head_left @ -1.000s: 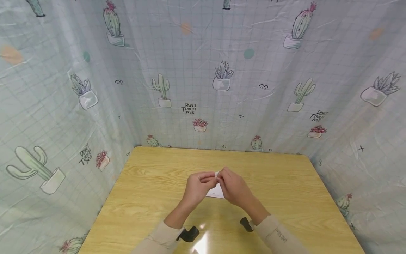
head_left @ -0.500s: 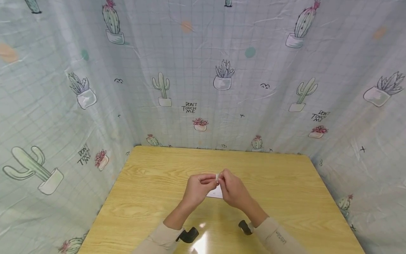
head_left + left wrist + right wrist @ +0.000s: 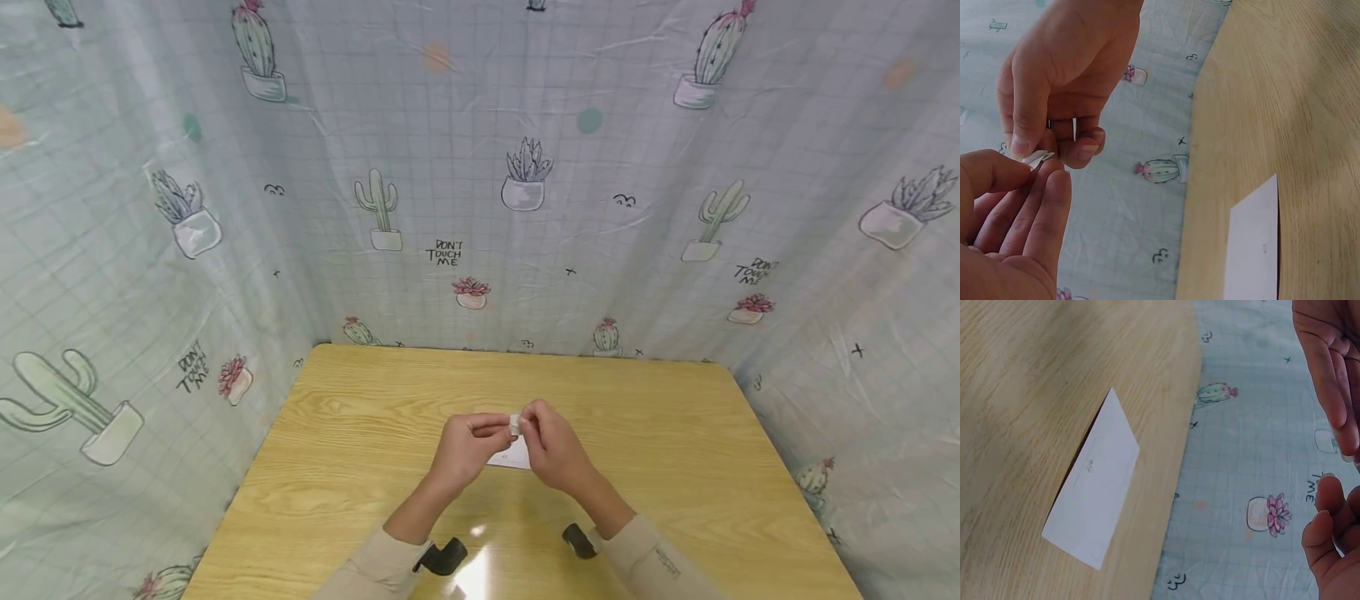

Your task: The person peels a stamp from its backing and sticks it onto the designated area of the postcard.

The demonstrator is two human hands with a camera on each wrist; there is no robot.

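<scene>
Thumb and fingertips of my left hand (image 3: 467, 448) pinch one side of a small white piece (image 3: 515, 425), flat and thin like paper or a sticker. My right hand (image 3: 553, 443) pinches its other side, so the fingertips of both hands nearly meet. In the left wrist view the piece (image 3: 1037, 159) looks folded or bent, with a pale flap rising at its edge. The right wrist view catches both hands only at its right border, with the piece hidden there. Below the hands, a white card (image 3: 1094, 484) with a small dark mark lies on the table.
The wood-grain table (image 3: 360, 467) ends at a patterned curtain (image 3: 570, 242) with cactus prints, which hangs behind it and on both sides. Black wrist cameras (image 3: 444, 557) sit at the cuffs. A bright glare shows near the table's front.
The right fingertips have shifted slightly right, and more of the small white piece shows between the hands. The white card lies in the same place.
</scene>
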